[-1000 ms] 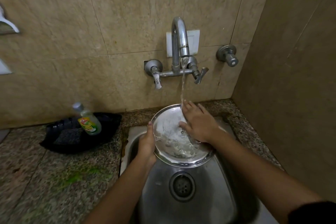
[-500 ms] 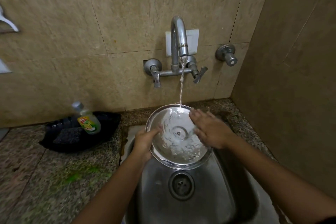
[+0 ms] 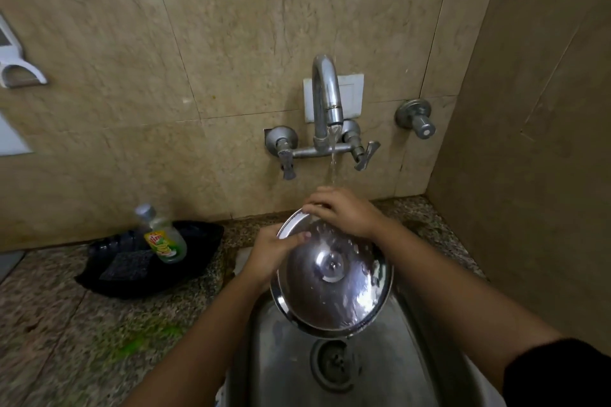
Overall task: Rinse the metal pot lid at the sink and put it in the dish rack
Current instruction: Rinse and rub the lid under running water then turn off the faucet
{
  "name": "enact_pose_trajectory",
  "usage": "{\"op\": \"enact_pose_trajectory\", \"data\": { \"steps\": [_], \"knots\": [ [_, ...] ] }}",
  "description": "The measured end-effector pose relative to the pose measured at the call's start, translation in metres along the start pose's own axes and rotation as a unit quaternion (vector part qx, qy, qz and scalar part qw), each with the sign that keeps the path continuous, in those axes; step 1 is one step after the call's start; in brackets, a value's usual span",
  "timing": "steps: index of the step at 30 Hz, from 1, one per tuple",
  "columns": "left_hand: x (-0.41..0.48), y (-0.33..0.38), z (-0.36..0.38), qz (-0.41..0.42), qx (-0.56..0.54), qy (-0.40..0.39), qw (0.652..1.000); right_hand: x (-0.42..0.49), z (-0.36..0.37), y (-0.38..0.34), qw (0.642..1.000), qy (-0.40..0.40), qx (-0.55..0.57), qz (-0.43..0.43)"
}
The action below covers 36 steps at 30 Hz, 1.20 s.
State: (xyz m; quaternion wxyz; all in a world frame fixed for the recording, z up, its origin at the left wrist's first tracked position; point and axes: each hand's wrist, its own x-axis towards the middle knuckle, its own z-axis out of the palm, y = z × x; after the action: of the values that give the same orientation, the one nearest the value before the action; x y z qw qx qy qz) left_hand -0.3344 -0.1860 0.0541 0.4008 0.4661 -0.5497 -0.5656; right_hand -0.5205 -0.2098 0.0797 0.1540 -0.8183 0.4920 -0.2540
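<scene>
Far rim of lid (image 3: 330,277) hidden under right hand (image 3: 344,213). Bottle (image 3: 163,238) label too blurred to read. White wall fixture (image 3: 16,69) cut by left edge. Sink (image 3: 281,373) cropped at bottom.

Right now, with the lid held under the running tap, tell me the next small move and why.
Probably slide the metal pot lid back toward the wall. The stream from the tap falls on the right hand at the lid's far rim, so most of the knobbed face sits outside it. The left hand grips the left rim.

Lid (image 3: 330,277) covers the sink (image 3: 284,373); counter left holds only a black tray (image 3: 198,261).
</scene>
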Motion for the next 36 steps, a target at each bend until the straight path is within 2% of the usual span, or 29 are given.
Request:
{"op": "enact_pose_trajectory", "data": {
  "steps": [2,4,8,10,13,15,17,19,21,24,26,27,28,30,32,34,36],
  "knots": [
    [0.000,0.003,-0.004,-0.012,-0.017,-0.008,1.000,-0.012,-0.009,0.022,0.996,0.070,0.025,0.051],
    [0.003,0.005,-0.005,-0.013,-0.022,-0.017,1.000,-0.017,-0.011,0.026,0.994,0.087,0.005,0.065],
    [0.011,0.013,0.001,0.029,0.037,-0.048,0.998,0.002,-0.006,-0.007,0.990,-0.004,-0.140,-0.016],
    [0.013,0.015,0.004,0.043,0.069,-0.063,0.995,0.010,-0.008,-0.017,0.981,-0.037,-0.177,-0.066],
    [0.011,0.015,0.001,0.040,0.032,-0.049,0.997,0.009,-0.013,-0.005,0.990,-0.023,-0.134,-0.046],
    [0.008,0.011,-0.002,0.018,-0.018,-0.011,1.000,-0.001,-0.016,0.014,0.999,0.027,-0.024,0.035],
    [0.005,0.004,-0.007,-0.012,-0.063,0.028,0.998,-0.013,-0.015,0.032,0.991,0.070,0.053,0.105],
    [0.004,0.000,-0.009,-0.018,-0.059,0.034,0.998,-0.018,-0.016,0.037,0.990,0.049,0.038,0.127],
    [0.006,0.000,-0.007,0.000,-0.024,0.014,1.000,-0.013,-0.017,0.027,0.995,0.001,0.020,0.093],
    [0.008,0.009,0.001,0.033,0.032,-0.030,0.998,0.007,-0.014,-0.007,0.996,-0.066,-0.065,-0.018],
    [0.008,0.012,0.003,0.052,0.053,-0.040,0.996,0.016,-0.012,-0.021,0.985,-0.086,-0.128,-0.078],
    [0.008,0.013,0.002,0.053,0.046,-0.038,0.997,0.017,-0.012,-0.020,0.985,-0.078,-0.123,-0.088],
    [0.007,0.013,0.001,0.049,0.031,-0.031,0.998,0.015,-0.014,-0.015,0.992,-0.056,-0.082,-0.080],
    [0.005,0.013,-0.005,0.038,-0.008,-0.006,0.999,0.006,-0.017,0.005,0.998,0.022,0.064,-0.008],
    [0.006,0.011,-0.010,0.023,-0.047,0.010,0.999,-0.006,-0.020,0.023,0.977,0.094,0.176,0.074],
    [0.006,0.009,-0.014,0.008,-0.058,0.019,0.998,-0.013,-0.023,0.026,0.960,0.125,0.227,0.104],
    [0.008,0.011,-0.016,0.000,-0.052,0.020,0.998,-0.012,-0.027,0.015,0.953,0.122,0.256,0.107]
  ]
}}
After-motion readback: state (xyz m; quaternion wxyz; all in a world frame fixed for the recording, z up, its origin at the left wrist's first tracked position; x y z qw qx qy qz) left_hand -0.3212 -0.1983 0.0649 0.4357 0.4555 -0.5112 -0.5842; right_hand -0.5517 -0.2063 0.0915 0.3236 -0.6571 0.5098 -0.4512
